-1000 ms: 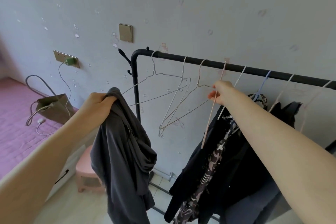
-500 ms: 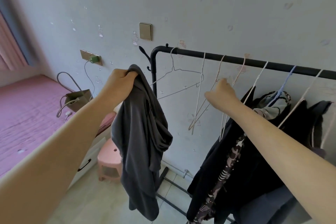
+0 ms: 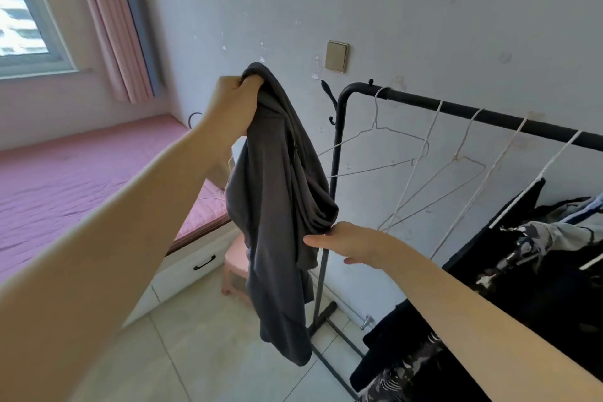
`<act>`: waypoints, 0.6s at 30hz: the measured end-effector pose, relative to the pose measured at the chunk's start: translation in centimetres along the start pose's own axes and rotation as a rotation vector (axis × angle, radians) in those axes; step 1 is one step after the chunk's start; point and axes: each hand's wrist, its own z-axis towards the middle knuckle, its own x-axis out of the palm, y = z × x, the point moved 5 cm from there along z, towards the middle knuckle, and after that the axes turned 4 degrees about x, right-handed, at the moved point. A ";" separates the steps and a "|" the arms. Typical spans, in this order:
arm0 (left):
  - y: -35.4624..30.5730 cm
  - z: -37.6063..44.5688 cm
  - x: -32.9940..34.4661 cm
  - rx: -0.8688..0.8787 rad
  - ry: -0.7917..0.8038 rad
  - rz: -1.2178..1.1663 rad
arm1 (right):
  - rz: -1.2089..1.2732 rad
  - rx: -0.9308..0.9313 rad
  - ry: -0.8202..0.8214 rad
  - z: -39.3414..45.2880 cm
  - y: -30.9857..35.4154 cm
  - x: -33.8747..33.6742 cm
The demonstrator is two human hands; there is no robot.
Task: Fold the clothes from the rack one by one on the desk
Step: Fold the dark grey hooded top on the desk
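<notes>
My left hand (image 3: 236,101) grips the grey garment (image 3: 280,206) off the rack (image 3: 489,114); right hand (image 3: 352,243) flat, fingers straight, touching it; next, carry it to the desk.

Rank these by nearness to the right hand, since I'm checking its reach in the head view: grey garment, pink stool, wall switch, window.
1. Grey garment: touching the right hand.
2. Pink stool: lower left, on the floor.
3. Wall switch: above, on the wall.
4. Window: far upper left.
</notes>
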 end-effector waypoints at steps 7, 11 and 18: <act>0.5 -4.2 -7.0 -0.015 -0.091 -0.118 | 0.300 -0.249 0.051 1.5 4.6 3.9; 2.2 -8.0 -14.8 -0.061 -0.248 -0.075 | 0.357 -0.367 0.104 1.9 8.5 7.4; 6.6 -17.6 -29.9 -0.158 -0.528 0.466 | 0.199 -0.619 0.097 0.8 17.6 14.9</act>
